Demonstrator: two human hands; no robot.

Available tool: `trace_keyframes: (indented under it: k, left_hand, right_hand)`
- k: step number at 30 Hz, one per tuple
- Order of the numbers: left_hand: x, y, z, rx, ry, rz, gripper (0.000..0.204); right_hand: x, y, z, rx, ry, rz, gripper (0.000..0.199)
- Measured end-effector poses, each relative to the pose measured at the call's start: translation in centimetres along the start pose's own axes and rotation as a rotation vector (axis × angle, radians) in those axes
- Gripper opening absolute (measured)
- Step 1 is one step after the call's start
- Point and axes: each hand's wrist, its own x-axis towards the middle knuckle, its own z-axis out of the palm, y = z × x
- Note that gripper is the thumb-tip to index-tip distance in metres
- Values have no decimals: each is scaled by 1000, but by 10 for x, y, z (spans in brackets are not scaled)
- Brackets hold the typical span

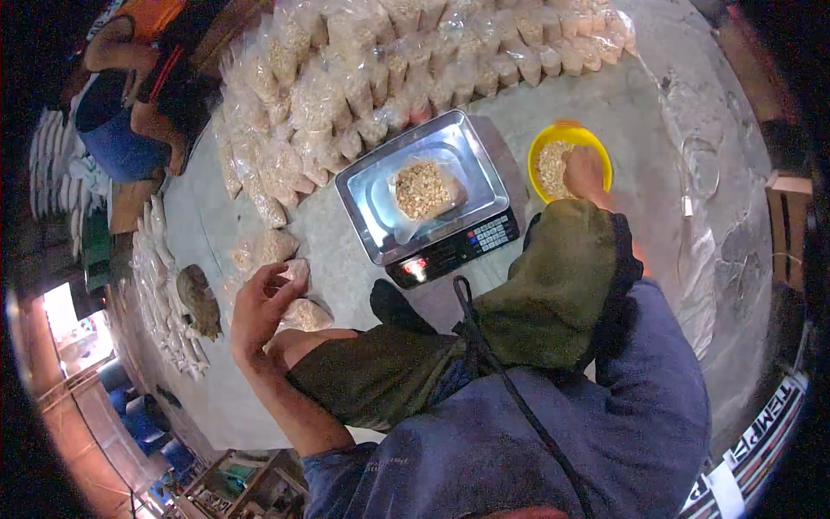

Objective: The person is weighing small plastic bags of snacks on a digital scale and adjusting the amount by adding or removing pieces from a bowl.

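Observation:
Fingers bent, my left hand (pixel 257 313) has a small clear plastic bag of pale beans (pixel 296 272) at its thumb and fingertips, beside my left leg. Another filled bag (pixel 304 315) lies just below it. My right hand (pixel 585 176) reaches into a yellow bowl (pixel 604 152), its fingers curled into the loose pale beans (pixel 551 166) and partly hidden. Between my hands stands a digital scale (pixel 491 240) with a metal tray (pixel 361 192). On the tray sits an open clear bag of beans (pixel 424 192).
Rows of filled clear bags (pixel 372 82) line the far side and bend down the left of the grey floor (pixel 627 112). Farther left are more packed bags (pixel 160 285), a brown lump-like object (pixel 198 301) and a person by a blue tub (pixel 121 149).

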Motion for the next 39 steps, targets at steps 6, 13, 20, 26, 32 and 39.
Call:
trace_keyframes:
  k: [6,13,20,26,32,39]
  left_hand:
    - [-1,-16,2,8,5,-50,43]
    - [5,-25,3,-8,-16,-106,44]
    - [4,-11,2,-19,-21,-124,43]
    - [4,1,3,62,-15,-100,44]
    - [-8,-13,3,-24,-16,-98,44]
    - [11,-31,3,219,-42,69,53]
  right_hand:
    - [68,-40,-43,452,-206,87,14]
    - [154,-160,-56,768,-284,-330,11]
    - [166,-195,-31,515,-189,-573,14]
    - [168,-192,-31,426,-205,-645,16]
    - [150,-136,-63,848,-462,-123,22]
    - [47,-3,-36,497,-461,249,25]
